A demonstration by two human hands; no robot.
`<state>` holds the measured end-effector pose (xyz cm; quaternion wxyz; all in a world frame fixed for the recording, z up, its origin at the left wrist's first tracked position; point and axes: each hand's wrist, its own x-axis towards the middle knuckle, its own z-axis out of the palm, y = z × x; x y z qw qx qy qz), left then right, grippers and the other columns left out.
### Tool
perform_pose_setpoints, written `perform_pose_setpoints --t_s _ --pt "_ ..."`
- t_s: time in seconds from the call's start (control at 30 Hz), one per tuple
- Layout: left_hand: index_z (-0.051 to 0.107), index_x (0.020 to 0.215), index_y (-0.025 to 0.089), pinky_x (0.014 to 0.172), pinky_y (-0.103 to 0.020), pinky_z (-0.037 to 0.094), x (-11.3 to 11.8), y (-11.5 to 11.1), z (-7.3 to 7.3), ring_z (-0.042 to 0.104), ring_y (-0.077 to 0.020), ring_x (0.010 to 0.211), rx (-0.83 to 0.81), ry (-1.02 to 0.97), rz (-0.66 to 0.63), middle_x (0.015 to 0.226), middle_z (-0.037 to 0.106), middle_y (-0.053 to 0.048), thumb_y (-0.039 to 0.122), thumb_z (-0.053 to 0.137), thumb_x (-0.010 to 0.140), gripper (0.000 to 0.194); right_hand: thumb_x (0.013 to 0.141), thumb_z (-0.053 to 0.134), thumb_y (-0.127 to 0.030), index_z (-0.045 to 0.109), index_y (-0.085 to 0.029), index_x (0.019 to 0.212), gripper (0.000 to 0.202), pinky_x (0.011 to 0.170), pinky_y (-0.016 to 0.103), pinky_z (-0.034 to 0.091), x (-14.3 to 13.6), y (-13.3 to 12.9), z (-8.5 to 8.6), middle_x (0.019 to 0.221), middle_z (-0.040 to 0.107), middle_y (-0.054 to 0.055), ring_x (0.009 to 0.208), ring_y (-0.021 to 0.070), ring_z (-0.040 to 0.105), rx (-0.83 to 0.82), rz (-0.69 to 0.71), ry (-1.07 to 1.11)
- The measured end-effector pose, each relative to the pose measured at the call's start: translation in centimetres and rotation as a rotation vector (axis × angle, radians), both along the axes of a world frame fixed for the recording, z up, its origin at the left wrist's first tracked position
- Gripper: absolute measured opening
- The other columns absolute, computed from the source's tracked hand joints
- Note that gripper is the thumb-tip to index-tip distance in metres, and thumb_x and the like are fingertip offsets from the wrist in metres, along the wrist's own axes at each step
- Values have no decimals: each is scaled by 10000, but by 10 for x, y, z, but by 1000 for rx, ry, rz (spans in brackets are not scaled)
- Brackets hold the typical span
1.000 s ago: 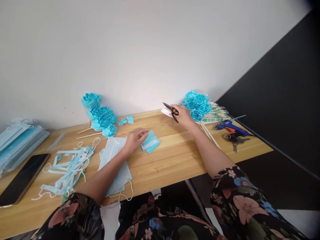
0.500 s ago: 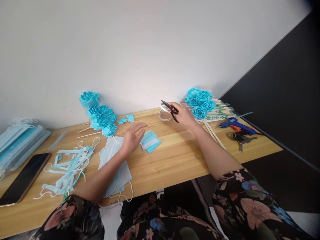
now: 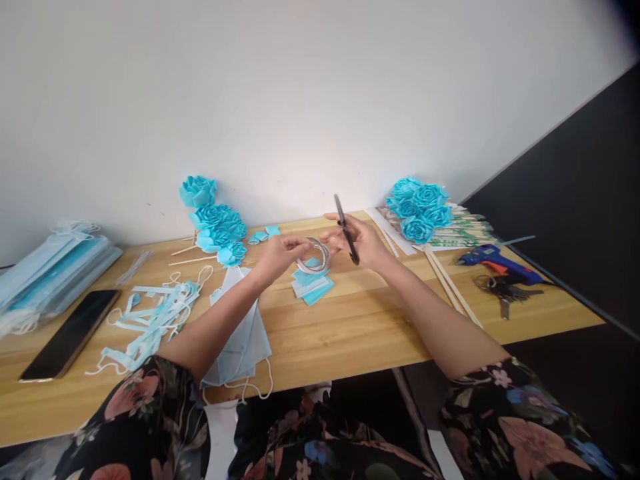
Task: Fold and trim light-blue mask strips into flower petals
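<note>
My left hand (image 3: 280, 257) pinches the left edge of a roll of tape (image 3: 320, 257) above the wooden table. Black scissors (image 3: 346, 230) are held in my right hand (image 3: 361, 241), blades pointing up, and its fingertips are close to the tape's right side. Whether they touch the roll I cannot tell. Below the roll lie cut blue mask pieces (image 3: 316, 291). Whole face masks (image 3: 245, 340) lie flat in front of my left forearm, partly covered by it.
Blue flowers (image 3: 219, 227) stand at the back left, others (image 3: 419, 208) at the back right by wrapped sticks. A glue gun (image 3: 500, 261) and keys (image 3: 505, 293) lie right. Mask strips (image 3: 150, 320), a phone (image 3: 73, 333) and bagged masks (image 3: 65, 267) are left.
My left hand has moved right and closed on the tape roll, which is now over the cut pieces. The scissors have turned more upright. The view has shifted slightly.
</note>
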<state>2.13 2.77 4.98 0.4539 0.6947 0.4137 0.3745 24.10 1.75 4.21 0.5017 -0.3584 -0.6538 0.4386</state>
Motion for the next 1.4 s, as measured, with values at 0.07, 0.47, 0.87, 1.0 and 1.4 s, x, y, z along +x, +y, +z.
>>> perform_pose_setpoints --t_s 0.07,0.47,0.87,1.0,1.4 --pt "739 766 136 638 -259 490 -5 7 -3 597 -141 626 -42 -121 70 654 678 -33 370 738 732 237 773 735 -463 567 -226 1310 611 762 340 578 5 5 -2 909 753 44 830 197 712 -12 -74 52" --pt "669 891 159 753 -214 555 -34 39 -23 636 -89 732 -333 -812 275 800 652 -19 186 634 792 108 844 651 -281 698 -254 1162 322 856 315 507 -2 4 -24 1075 745 56 951 211 703 251 17 -634" --pt "713 953 149 782 -315 561 -21 23 -27 665 -144 764 -250 -611 9 896 691 -58 280 724 755 237 672 763 -434 530 -246 1101 524 437 221 456 -28 9 -27 738 614 -64 463 81 512 -237 -190 78" --pt "734 1002 177 875 -359 514 -20 18 -24 649 -203 934 171 -199 -47 1003 690 -80 321 708 796 253 704 725 -416 498 -247 1091 479 495 227 489 -23 7 -17 775 658 -41 560 113 589 -176 -187 84" --pt "691 899 146 651 -267 541 -26 28 -34 628 -136 612 84 -388 294 668 651 -16 410 692 790 286 820 589 -133 651 -256 1251 452 698 311 464 57 26 -12 1017 748 101 923 279 682 231 -499 -1234"
